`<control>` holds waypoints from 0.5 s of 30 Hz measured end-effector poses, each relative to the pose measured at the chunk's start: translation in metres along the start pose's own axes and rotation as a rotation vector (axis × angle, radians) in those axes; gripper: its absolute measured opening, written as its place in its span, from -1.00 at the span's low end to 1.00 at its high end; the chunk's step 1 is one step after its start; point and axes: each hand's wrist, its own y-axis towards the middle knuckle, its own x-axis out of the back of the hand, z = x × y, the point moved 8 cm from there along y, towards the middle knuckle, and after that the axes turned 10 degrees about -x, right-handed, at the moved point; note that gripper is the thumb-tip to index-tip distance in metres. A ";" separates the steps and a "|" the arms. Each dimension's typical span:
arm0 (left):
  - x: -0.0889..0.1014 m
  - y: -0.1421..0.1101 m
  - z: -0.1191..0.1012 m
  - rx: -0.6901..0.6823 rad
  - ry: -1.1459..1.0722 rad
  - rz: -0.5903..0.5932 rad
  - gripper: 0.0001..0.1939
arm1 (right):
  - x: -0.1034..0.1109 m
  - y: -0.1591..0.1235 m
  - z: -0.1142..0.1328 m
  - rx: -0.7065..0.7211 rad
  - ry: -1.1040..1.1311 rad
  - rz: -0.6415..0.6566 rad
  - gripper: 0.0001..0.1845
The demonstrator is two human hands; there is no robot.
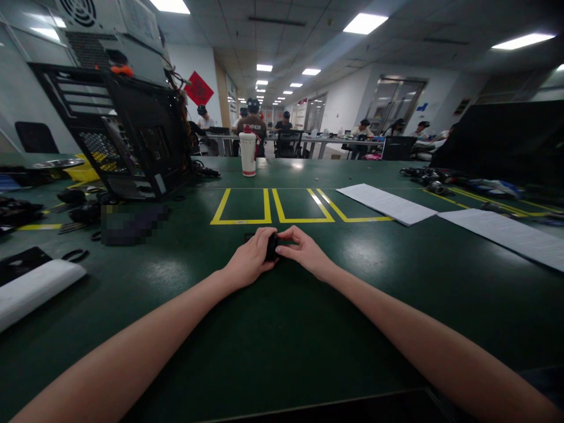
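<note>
We have a small black object [271, 248] on the green tabletop [282, 329] — finer detail unclear; our left hand [250, 257] grasps it, our right [302, 249] pinching its side, forearms angled inward.

Bare left hand [249, 258], bare right hand [306, 254], slim uncovered forearms [150, 335], narrow wrists [222, 283], slender fingers [264, 235]
</note>
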 end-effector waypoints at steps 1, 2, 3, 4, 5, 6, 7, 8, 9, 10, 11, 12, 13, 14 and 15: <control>0.000 0.000 0.000 0.000 0.007 -0.002 -0.38 | 0.000 0.000 0.000 -0.001 0.008 -0.003 -0.74; 0.000 0.000 0.000 -0.001 0.015 -0.007 -0.38 | 0.000 0.000 0.001 0.001 0.016 -0.003 -0.75; -0.001 0.000 0.000 -0.002 0.021 -0.010 -0.38 | 0.000 0.001 0.002 0.005 0.023 -0.005 -0.74; -0.001 0.001 0.000 -0.004 0.024 -0.011 -0.38 | 0.000 0.001 0.002 0.003 0.026 -0.010 -0.71; -0.001 0.001 0.001 -0.007 0.026 -0.012 -0.37 | 0.001 0.001 0.001 -0.007 0.027 -0.011 -0.68; -0.002 0.001 0.001 -0.006 0.026 -0.011 -0.37 | 0.001 0.002 -0.001 -0.023 0.024 -0.006 -0.65; -0.002 0.000 0.001 -0.005 0.024 -0.008 -0.37 | 0.001 0.002 -0.002 -0.037 0.017 0.003 -0.62; -0.002 0.000 0.002 -0.003 0.022 -0.004 -0.37 | 0.000 0.002 -0.003 -0.044 0.009 0.015 -0.61; -0.002 0.000 0.002 -0.002 0.019 -0.002 -0.36 | 0.000 0.002 -0.003 -0.039 0.001 0.028 -0.60; -0.002 0.000 0.002 -0.001 0.016 0.000 -0.36 | -0.001 0.001 -0.002 -0.023 -0.005 0.039 -0.60; -0.002 0.000 0.002 0.000 0.010 0.002 -0.35 | -0.001 0.001 0.000 -0.002 -0.011 0.043 -0.61; -0.002 -0.001 0.002 -0.001 0.005 0.003 -0.35 | -0.001 0.000 0.001 0.018 -0.015 0.041 -0.60; -0.002 -0.001 0.002 -0.002 0.002 0.002 -0.34 | -0.001 0.000 0.002 0.031 -0.020 0.039 -0.60; -0.002 -0.001 0.002 -0.002 0.001 0.001 -0.34 | -0.001 -0.001 0.003 0.036 -0.025 0.033 -0.61; -0.001 -0.001 0.002 -0.003 0.002 -0.001 -0.35 | -0.001 -0.001 0.003 0.033 -0.031 0.026 -0.63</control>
